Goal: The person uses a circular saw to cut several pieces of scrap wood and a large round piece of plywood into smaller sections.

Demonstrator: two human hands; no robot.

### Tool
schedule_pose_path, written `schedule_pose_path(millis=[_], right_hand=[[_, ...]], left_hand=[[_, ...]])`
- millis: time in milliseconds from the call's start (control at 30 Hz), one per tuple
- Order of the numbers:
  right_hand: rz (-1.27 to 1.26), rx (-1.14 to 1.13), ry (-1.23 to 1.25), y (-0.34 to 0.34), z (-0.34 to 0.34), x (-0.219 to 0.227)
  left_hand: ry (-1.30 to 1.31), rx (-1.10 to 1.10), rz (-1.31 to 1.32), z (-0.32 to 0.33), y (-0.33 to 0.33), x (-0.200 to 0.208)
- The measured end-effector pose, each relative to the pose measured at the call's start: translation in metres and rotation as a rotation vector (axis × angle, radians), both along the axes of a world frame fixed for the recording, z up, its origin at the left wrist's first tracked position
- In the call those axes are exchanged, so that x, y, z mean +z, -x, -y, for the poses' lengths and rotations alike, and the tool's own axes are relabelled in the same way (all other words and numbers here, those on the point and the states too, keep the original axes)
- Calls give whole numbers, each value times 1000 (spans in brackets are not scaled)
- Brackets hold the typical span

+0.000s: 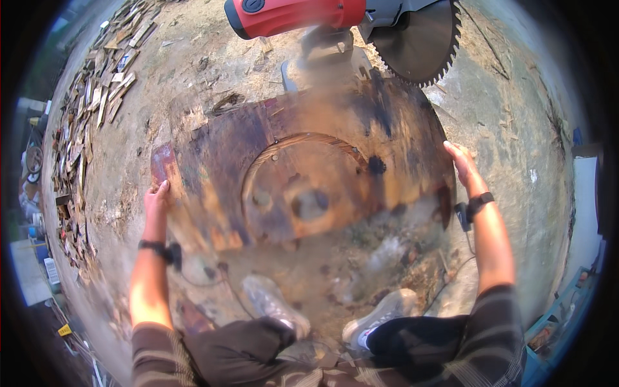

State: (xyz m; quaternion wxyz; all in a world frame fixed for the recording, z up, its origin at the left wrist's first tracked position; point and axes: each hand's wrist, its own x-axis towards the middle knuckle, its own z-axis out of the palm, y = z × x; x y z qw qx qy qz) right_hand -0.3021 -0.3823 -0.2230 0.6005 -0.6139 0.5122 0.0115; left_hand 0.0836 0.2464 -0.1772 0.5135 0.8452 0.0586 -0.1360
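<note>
Between my hands is a broad, stained wooden board with a curved right edge, a round groove and a dark hole low in its middle. My left hand grips its left end, thumb on top. At the curved right edge my right hand holds the board, fingers along the rim and partly hidden. The board's far side lies against the base of a red and grey miter saw. The saw's toothed round blade is raised beyond the board's far right. A smudge blurs the middle of the view.
Many wood offcuts lie heaped along the left. My shoes stand on the dusty ground just below the board. A thin cable runs near my right shoe. Blue-framed clutter stands at the far right.
</note>
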Motion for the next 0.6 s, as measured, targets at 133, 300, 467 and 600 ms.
schedule_pose_path(millis=[133,300,467,600], right_hand=[[60,14,551,10,21,30],[300,2,478,60,-12,156],[95,-76,678,116,-88,242],[-35,-33,547,163,-134,302]], left_hand=[[-9,-48,32,-8,-21,-33],[57,-10,-66,-26,-40,-61],[-48,10,-76,-40,-45,-84],[-14,-54,-146,-20,-42,-95]])
